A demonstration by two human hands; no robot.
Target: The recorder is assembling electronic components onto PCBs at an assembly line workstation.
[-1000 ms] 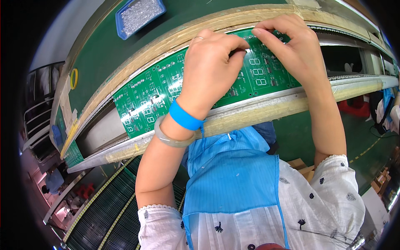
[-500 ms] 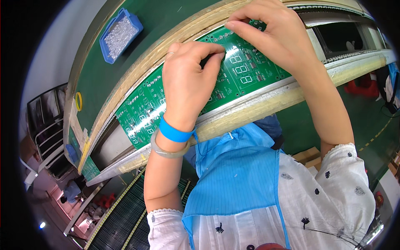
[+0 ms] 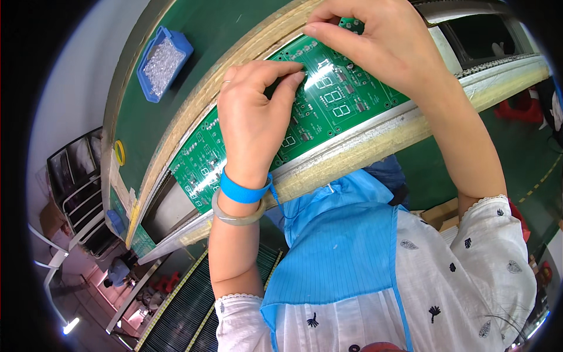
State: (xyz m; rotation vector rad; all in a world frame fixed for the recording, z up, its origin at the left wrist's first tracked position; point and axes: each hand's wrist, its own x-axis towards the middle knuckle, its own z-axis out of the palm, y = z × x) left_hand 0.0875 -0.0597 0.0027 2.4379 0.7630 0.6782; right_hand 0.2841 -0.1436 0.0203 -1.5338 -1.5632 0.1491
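Nearest, a sky-blue cloth apron (image 3: 340,252) covers the worker's front; a bright blue wrist band (image 3: 239,190) and a pale, smooth bangle (image 3: 237,219) circle the left wrist; just beyond runs a pale rail wrapped in yellowish tape (image 3: 358,144). The left hand (image 3: 252,120) arches over a long, glossy green circuit panel (image 3: 325,100) with white segmented outlines, which lies lengthwise along the track, under both hands; its thumb and forefinger make a narrow pinch; the right hand (image 3: 384,50) pinches narrowly too, by the panel's far edge; the tips are too small from here for me to tell whether either holds anything. I'd say this wants a light touch, palms lifted off the printed face, and the band's cord (image 3: 275,199) clear of the small parts; bright glare across the middle makes a slow, careful eye worthwhile. Past the panel, a tan wooden rail (image 3: 202,102) borders the dark green tabletop (image 3: 220,26); there sits a blue plastic bin (image 3: 184,44) of small clear pieces (image 3: 163,67).
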